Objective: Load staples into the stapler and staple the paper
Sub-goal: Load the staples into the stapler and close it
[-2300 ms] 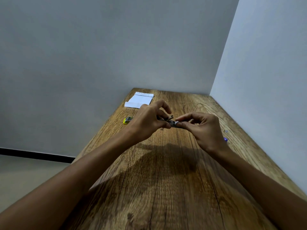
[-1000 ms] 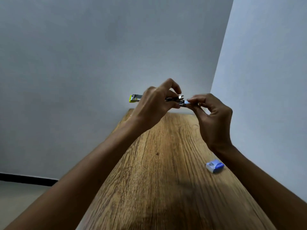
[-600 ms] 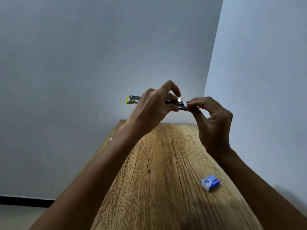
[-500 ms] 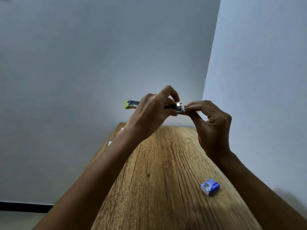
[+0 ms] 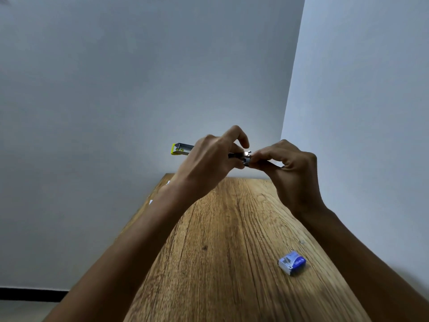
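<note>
I hold a small metal stapler (image 5: 182, 149) with a yellow end raised in the air above the wooden table (image 5: 227, 240). My left hand (image 5: 209, 163) grips its middle, so only the yellow end and the shiny front tip show. My right hand (image 5: 292, 168) pinches at that front tip with thumb and forefinger; whether a strip of staples is between them I cannot tell. A small blue staple box (image 5: 292, 262) lies on the table below my right forearm. The paper is almost wholly hidden behind my left forearm; only small white corners (image 5: 151, 201) show at the table's left edge.
The table stands in a corner, with a grey wall on the left and at the back and a pale wall (image 5: 359, 112) close on the right. The floor (image 5: 23, 310) drops away past the table's left edge.
Both hands have lifted the stapler from just above the table into the air and stayed there. In the last half second they sank a little in view; the right fingers remain at the tip.
</note>
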